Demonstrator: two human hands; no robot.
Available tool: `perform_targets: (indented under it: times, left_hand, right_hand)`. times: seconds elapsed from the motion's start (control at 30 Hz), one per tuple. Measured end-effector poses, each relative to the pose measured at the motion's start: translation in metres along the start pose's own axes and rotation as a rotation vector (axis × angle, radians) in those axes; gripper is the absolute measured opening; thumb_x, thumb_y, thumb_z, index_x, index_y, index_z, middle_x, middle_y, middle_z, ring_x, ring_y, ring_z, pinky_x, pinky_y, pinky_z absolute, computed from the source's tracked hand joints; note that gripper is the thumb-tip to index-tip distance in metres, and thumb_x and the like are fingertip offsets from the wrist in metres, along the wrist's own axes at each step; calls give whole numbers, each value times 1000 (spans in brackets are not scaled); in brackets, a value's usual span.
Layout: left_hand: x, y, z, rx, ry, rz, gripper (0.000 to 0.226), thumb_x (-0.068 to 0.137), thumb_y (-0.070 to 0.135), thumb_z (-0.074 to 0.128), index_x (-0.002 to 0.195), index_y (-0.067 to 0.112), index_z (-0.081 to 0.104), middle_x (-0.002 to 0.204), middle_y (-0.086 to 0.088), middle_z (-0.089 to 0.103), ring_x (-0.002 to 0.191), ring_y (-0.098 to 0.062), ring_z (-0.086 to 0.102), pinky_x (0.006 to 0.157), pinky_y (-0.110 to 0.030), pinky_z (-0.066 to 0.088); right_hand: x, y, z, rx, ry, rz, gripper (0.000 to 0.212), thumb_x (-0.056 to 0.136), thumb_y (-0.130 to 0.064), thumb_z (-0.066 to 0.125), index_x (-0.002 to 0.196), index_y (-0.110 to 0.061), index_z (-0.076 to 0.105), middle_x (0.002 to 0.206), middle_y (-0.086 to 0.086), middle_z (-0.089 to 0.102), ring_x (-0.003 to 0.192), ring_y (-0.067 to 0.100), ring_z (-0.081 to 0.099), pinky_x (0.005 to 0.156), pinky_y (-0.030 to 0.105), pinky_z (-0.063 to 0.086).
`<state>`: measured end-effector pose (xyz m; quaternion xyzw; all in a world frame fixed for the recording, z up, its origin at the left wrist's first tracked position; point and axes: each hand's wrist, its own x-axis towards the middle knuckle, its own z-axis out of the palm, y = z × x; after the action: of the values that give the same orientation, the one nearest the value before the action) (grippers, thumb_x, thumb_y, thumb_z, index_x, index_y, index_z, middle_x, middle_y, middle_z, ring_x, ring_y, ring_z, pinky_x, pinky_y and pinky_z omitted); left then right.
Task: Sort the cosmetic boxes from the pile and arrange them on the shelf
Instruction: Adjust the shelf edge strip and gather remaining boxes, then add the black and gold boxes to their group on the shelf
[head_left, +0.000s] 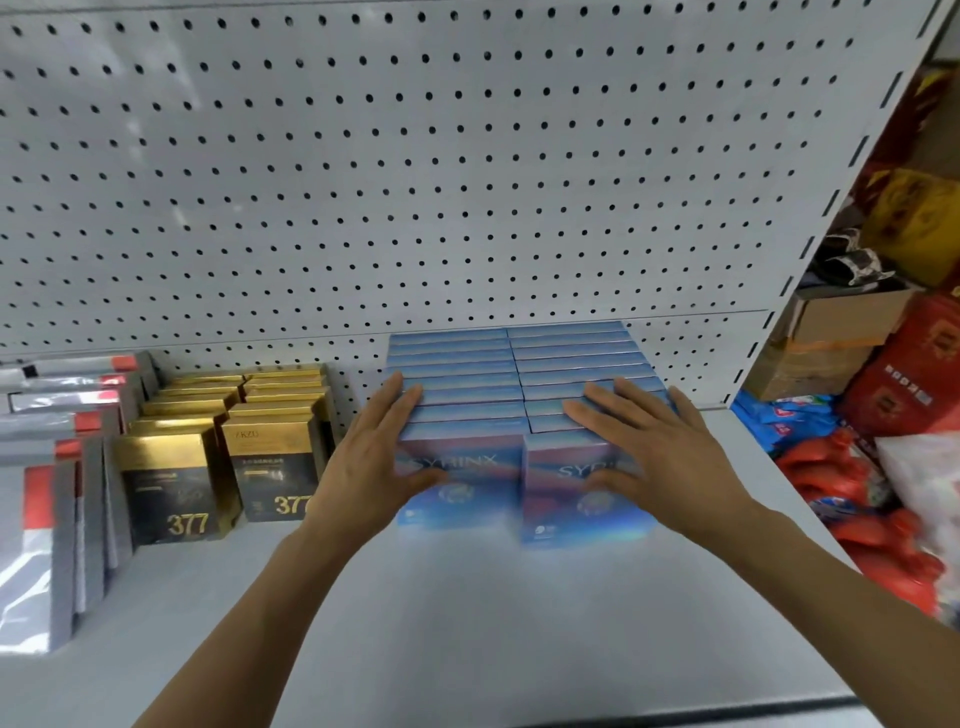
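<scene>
Two rows of blue SYRINX boxes (511, 395) are standing on the white shelf (467, 623). The left hand (376, 462) and right hand (654, 452), fingers straight, are pressing on them. Left of the left hand, gold-and-black 377 boxes (218, 452) are standing in rows.

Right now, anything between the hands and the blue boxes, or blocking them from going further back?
Nothing between: the left hand and right hand lie flat on the blue boxes. Behind, the rows already meet the pegboard, so no room shows.
</scene>
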<state>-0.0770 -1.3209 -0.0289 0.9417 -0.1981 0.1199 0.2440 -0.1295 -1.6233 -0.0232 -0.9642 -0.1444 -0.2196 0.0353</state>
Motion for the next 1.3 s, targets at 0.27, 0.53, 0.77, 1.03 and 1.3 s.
perform_targets:
  times: [0.27,0.53,0.77,1.03,1.3]
  left_hand:
    - [2,1,1,1,-16,-36,93,75,38,78,151,22,26,160,5,17,143,-17,27,113,-40,32]
    - [3,1,3,15,11,-32,89,75,36,80,148,17,33,158,1,24,143,-18,28,113,-37,30]
    - [2,-4,2,67,22,16,89,74,42,79,147,18,35,157,-1,28,145,-22,24,111,-43,34]
    - [-6,-2,-7,115,68,93,79,82,44,71,147,16,36,158,-5,26,148,-23,15,117,-36,17]
    - [-65,-12,-23,88,136,41,81,80,37,74,148,16,34,157,-2,29,148,-17,15,115,-34,17]
  right_hand:
    - [-2,3,-2,50,-45,26,73,75,-41,77,140,-38,42,146,-11,44,136,21,41,106,56,31]
    - [-3,-21,-3,-161,-40,54,71,73,-37,77,136,-22,48,142,2,51,134,28,45,108,57,29]
    - [-1,-41,4,-141,-18,168,75,65,-28,82,130,-17,48,139,8,53,131,31,47,106,59,32]
    - [-3,-69,-3,-111,9,215,73,68,-35,81,132,-13,52,142,11,48,133,31,44,106,61,28]
    - [-1,-102,-7,102,88,81,55,88,-50,44,131,-16,50,142,7,49,135,26,41,114,51,20]
